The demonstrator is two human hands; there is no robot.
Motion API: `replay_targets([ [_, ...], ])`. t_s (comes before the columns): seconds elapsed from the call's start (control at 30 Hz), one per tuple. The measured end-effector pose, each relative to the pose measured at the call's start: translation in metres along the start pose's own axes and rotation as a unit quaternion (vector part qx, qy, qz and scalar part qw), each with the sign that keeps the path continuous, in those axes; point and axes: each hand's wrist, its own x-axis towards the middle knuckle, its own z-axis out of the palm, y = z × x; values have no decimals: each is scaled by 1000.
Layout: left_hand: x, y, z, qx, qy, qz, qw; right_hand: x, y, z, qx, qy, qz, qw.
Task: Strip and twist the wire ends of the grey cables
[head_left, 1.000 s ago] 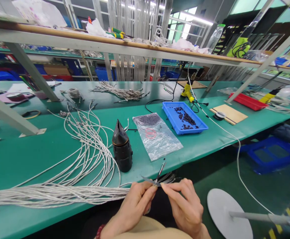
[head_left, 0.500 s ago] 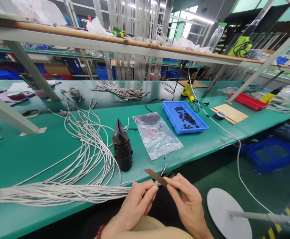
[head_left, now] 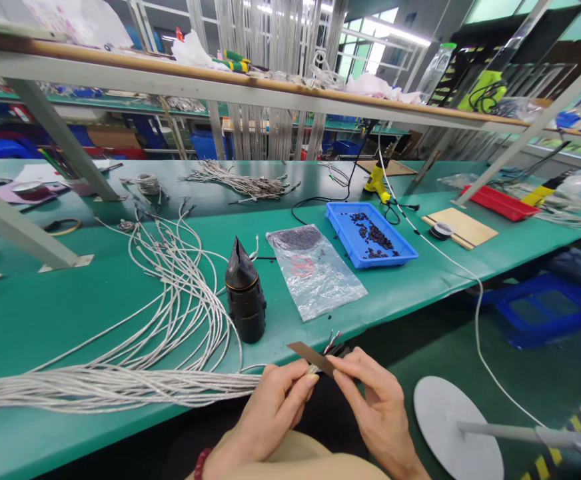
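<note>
At the bottom centre of the frame, the left hand (head_left: 275,407) pinches a grey cable (head_left: 313,368) by its end while the right hand (head_left: 373,400) grips a thin brown strip (head_left: 310,355) against it, below a black cone-topped tool (head_left: 244,297).

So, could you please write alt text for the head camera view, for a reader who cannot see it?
At the near edge of a green workbench, a person's left hand pinches the end of a grey cable while the right hand holds a thin brown strip against it. A bundle of grey cables, a black cone-tipped tool, a clear bag and a blue tray of small dark parts lie beyond.
</note>
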Motion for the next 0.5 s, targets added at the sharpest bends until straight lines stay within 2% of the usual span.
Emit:
replay_targets([
  [0.13, 0, -2, -2, 52, 15, 8, 998, 2, -2, -3, 12, -10, 8, 1000],
  [0.27, -1, -5, -4, 104, 37, 5, 994, 1, -6, -6, 108, -53, 90, 989],
  [0.37, -1, -4, -5, 50, 46, -9, 998, -2, -5, -7, 199, -50, 118, 971],
  [0.5, 0, -2, -1, -78, -1, -8, 997, 0, -2, -5, 153, 5, 124, 980],
])
